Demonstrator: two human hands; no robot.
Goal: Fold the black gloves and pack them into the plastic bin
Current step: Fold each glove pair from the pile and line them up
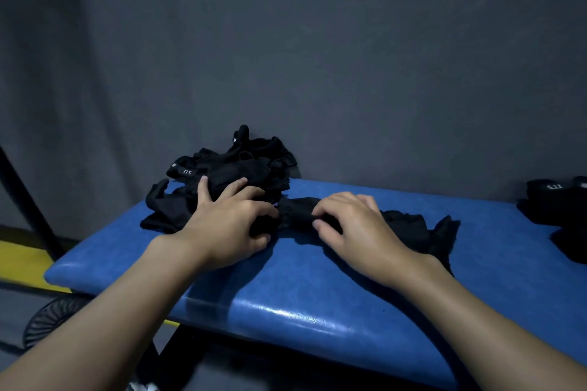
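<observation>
Item: black glove (298, 211), mid-fold, gripped at either end by our left hand (232, 216) and right hand (352, 220); next we need a flat crease; bin unseen

White lettering "5.11" is showing upside down on a glove cuff (187, 172) in the left pile (232, 174). The same "5.11" is showing on another cuff (554, 186) in the right stack (559, 209). A small white tag (174, 165) in that pile is appearing too small to read
</observation>
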